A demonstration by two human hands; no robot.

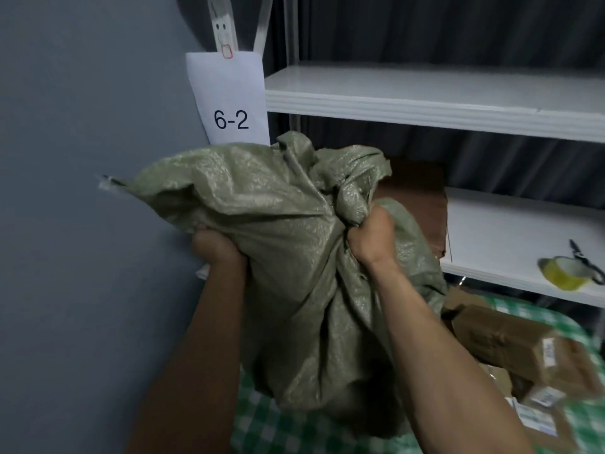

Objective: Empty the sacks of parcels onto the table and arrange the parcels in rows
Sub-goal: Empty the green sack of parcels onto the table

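2 bare hands hold up a crumpled olive-green woven plastic sack [278,257] in front of a grey wall [82,158]. The left hand [216,245] has its fingers curled tight into a fold low on the sack's left side, and the right hand [373,237] is fisted round a bunch of the fabric on its right side. The sack hangs slack, its lower end just above a green-and-white checked tablecloth [278,430]. Brown cardboard parcels with white labels [510,348] lie in a loose heap on the cloth to the right. Behind stands a white shelf unit [425,99]; its lower shelf carries a roll of yellow tape [564,271] touching black-handled scissors [586,257]. A white paper sign [229,99] reading 6-2 hangs beside the shelf unit.
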